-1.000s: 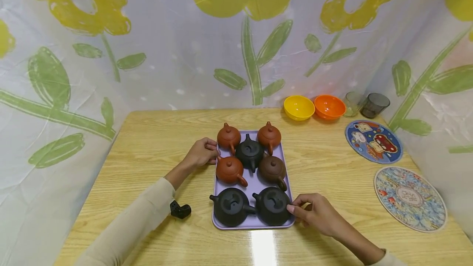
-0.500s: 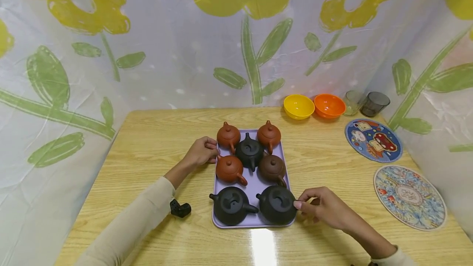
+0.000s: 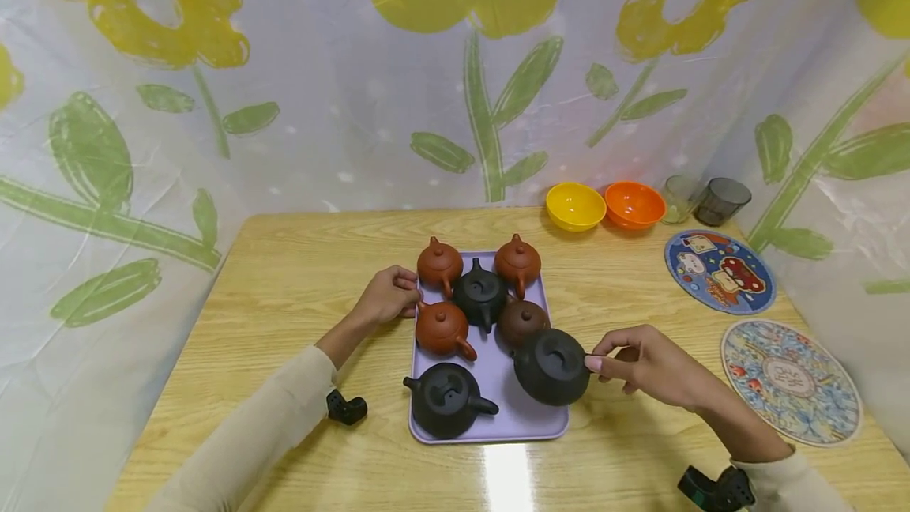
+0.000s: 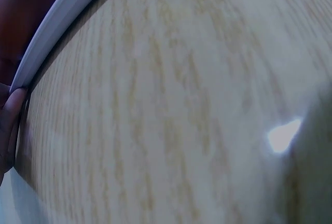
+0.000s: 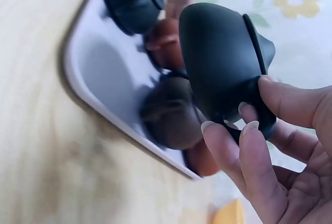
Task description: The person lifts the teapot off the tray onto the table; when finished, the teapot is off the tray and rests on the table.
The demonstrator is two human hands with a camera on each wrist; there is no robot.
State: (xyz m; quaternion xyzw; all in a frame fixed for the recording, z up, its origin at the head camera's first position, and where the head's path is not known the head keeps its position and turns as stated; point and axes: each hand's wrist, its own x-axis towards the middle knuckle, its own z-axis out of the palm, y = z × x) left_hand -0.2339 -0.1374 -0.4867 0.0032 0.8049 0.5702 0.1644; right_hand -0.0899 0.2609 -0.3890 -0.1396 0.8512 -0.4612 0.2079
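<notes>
My right hand pinches the handle of a black teapot, raised above the right side of the lilac tray. In the right wrist view the thumb and fingers close round the handle of this black teapot. My left hand holds the tray's left rim; the left wrist view shows its fingertips at that edge. Another large black teapot sits at the tray's near left. Behind it stand a smaller black teapot, several reddish-brown teapots and a dark brown teapot, partly hidden.
At the back right stand a yellow bowl, an orange bowl, a clear glass and a grey glass. Two round mats, one blue and one floral, lie along the right of the wooden table.
The right hand has lifted the black teapot off the tray's near right corner and moved it up and to the right. The left hand stays at the rim.
</notes>
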